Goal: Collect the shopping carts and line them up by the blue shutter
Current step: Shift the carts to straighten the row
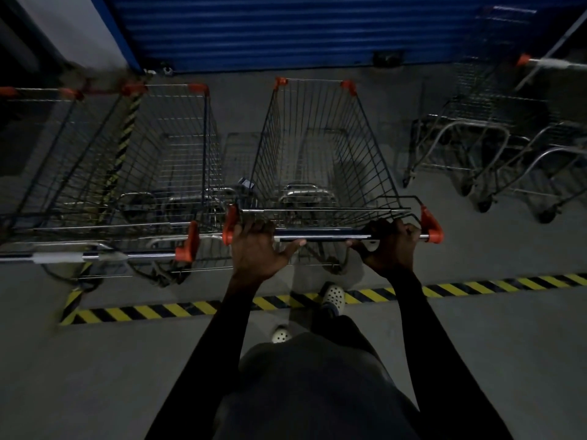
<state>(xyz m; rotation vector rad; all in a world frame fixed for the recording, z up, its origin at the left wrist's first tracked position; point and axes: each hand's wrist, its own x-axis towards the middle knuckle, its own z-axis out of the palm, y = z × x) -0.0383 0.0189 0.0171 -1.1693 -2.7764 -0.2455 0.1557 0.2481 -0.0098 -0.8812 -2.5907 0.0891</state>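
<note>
Left of frame, a parked cart [152, 160] sits nose to the shutter [286, 27], its orange handle end just beside mine, so it's tight there. Centre, my cart [320, 147] points at the shutter, near it. My left hand [254, 249] and right hand [394, 246] both wrap the handle [327, 238], one near each end. Open floor [451, 249] to the right, more carts [495, 138] upper right. Striped tape [158, 311] crosses at my feet.

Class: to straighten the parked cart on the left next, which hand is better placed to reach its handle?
Left. The left hand grips the held cart's handle at its left end, beside the parked cart's orange cap; the right hand grips the far end.
</note>
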